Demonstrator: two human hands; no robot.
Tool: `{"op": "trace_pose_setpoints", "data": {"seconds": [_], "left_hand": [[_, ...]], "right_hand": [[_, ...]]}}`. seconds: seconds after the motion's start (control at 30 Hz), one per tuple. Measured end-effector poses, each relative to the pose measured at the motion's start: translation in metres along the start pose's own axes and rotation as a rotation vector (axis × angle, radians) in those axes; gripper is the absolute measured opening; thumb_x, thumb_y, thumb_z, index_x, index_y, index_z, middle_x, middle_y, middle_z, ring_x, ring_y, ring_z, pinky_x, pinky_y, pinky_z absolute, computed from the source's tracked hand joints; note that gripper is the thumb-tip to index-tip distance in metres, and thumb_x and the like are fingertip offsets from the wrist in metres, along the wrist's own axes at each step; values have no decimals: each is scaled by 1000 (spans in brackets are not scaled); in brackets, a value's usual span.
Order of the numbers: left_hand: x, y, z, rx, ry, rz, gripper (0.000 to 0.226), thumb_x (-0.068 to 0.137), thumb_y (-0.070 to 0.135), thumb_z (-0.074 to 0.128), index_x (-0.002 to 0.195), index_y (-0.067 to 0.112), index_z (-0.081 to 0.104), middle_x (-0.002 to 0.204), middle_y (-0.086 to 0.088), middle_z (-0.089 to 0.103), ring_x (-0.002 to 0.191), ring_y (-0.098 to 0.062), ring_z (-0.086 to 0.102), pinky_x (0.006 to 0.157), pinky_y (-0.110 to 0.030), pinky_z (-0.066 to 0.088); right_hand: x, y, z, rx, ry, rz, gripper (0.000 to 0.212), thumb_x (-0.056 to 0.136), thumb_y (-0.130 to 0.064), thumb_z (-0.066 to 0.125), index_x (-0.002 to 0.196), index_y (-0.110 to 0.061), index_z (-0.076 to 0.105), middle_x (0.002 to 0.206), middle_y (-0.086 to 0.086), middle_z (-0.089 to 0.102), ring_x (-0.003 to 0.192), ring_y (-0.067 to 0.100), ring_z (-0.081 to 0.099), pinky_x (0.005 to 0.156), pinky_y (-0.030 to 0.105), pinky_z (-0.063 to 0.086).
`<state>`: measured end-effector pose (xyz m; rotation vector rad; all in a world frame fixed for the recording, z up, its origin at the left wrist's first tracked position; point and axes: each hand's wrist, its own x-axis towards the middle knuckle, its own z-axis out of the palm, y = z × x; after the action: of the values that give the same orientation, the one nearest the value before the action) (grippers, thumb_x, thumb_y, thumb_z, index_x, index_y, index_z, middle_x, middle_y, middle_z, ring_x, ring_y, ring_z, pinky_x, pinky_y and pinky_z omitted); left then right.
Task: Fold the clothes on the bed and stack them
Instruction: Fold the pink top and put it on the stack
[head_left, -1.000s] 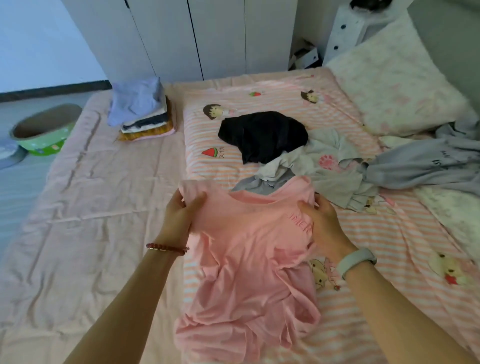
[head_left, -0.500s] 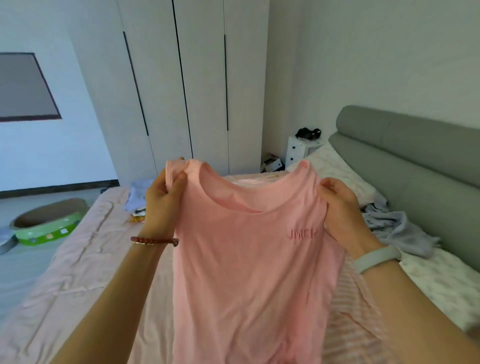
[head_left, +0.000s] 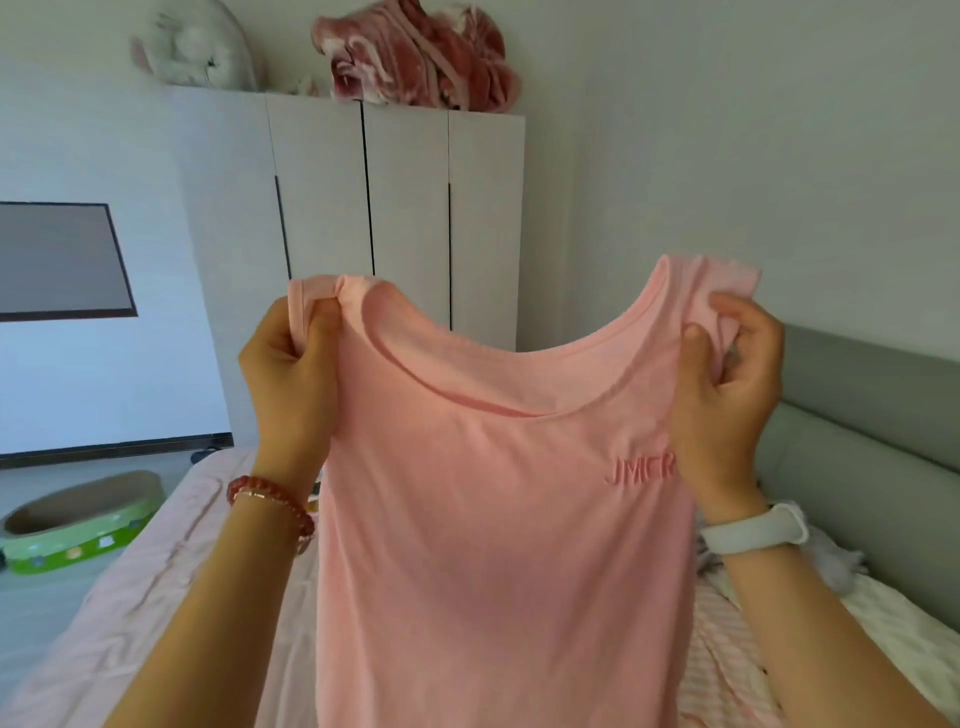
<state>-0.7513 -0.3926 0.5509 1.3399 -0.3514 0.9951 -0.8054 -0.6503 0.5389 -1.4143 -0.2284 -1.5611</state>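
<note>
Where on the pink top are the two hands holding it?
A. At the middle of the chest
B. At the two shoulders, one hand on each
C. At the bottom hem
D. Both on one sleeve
B: the left hand pinches one shoulder of the pink top and the right hand pinches the other, so it hangs with the neckline up.
</note>
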Motion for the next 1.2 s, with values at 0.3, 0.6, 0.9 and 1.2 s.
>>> {"op": "trace_pose_setpoints", "data": {"seconds": [0.3, 0.6, 0.9, 1.2], "left_hand": [[32, -70, 23, 187, -82, -56, 30, 92, 15, 50, 63, 12, 46, 60, 3, 36, 54, -3, 30, 52, -21, 27], [30, -287, 62, 499, -193, -392, 27, 91, 19, 52, 68, 5, 52, 58, 1, 37, 55, -10, 31, 51, -23, 26], [0, -512, 77, 861, -388, -631, 36, 93, 33, 52, 116, 6, 59, 109, -14, 64, 102, -31, 57, 82, -34, 44], [-167, -565, -11, 940, -463, -1117, 51, 93, 25, 52, 138, 6, 36, 139, -19, 41, 127, -30, 42, 107, -40, 33]], "right_hand": [[7, 79, 31, -173, -82, 78, 19, 90, -2, 51, 108, 1, 55, 102, 2, 57, 91, 2, 48, 80, 10, 36], [-59, 292, 74, -499, -414, 410, 21, 92, -8, 49, 110, -7, 60, 117, 8, 61, 104, 26, 56, 79, 23, 35], [-153, 510, 106, -691, -1046, 664, 44, 95, -1, 38, 138, -3, 39, 141, 22, 39, 125, 38, 39, 107, 40, 29], [-317, 512, 40, -763, -1310, 824, 48, 94, -6, 41, 142, -9, 35, 148, 19, 30, 136, 34, 27, 109, 39, 25]]}}
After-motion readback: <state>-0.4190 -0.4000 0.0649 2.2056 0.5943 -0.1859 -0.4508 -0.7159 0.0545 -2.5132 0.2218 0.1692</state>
